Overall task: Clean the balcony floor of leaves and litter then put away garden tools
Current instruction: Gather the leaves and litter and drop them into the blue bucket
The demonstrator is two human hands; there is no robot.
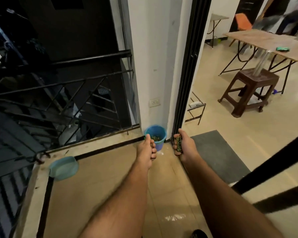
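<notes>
A small blue bucket (pixel 157 132) stands on the balcony floor in the corner by the white wall, with green leaves lying in its bottom. My left hand (pixel 147 150) is curled into a fist just in front of the bucket's left rim, and a little green shows between its fingers. My right hand (pixel 183 146) grips a bunch of green leaves (pixel 178 141) to the right of the bucket, close to the black door frame. Both arms stretch forward over the beige tiles.
A light blue lid or basin (pixel 64 167) lies near the balcony's left edge by the black railing (pixel 58 93). A grey doormat (pixel 218 152) lies inside the doorway. A brown stool (pixel 249 90) and a folding table (pixel 268 42) stand in the room.
</notes>
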